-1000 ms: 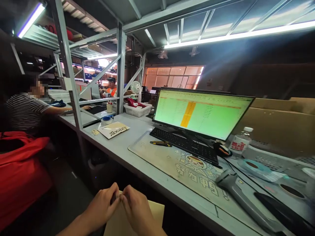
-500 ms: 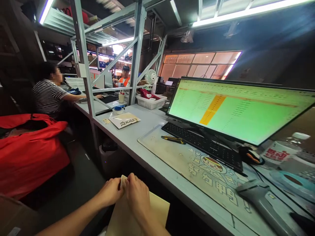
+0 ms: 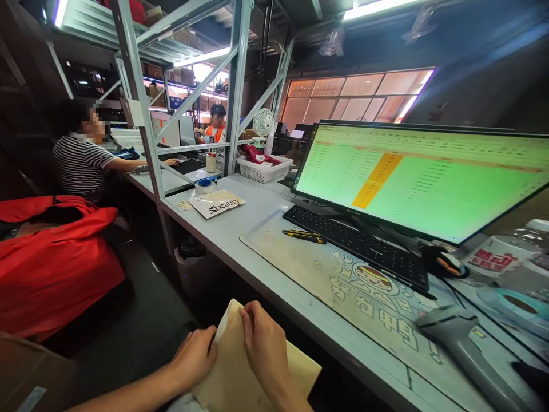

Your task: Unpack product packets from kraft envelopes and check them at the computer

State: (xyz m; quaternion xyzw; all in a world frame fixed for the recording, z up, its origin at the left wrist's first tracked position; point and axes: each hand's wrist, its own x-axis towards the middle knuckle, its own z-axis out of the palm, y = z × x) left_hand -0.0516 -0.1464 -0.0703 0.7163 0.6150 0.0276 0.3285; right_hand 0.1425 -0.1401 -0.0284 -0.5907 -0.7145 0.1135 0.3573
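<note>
A flat, pale yellow envelope is held low in front of me, short of the desk edge. My left hand is closed on its left edge, near a whitish fold at the upper corner. Across the front lies my right hand, with thumb and fingers pinching the top edge. The envelope's lower end runs out of view, and part of its face is hidden behind my right forearm.
On the desk are a keyboard, a yellow utility knife, a barcode scanner, a monitor and a printed card. A red bag stands left. A person in stripes sits beyond the metal frame.
My hands have moved apart: the right has shifted right along the top edge, the left slightly lower. More of the envelope's upper face shows. The camera view has shifted slightly.
</note>
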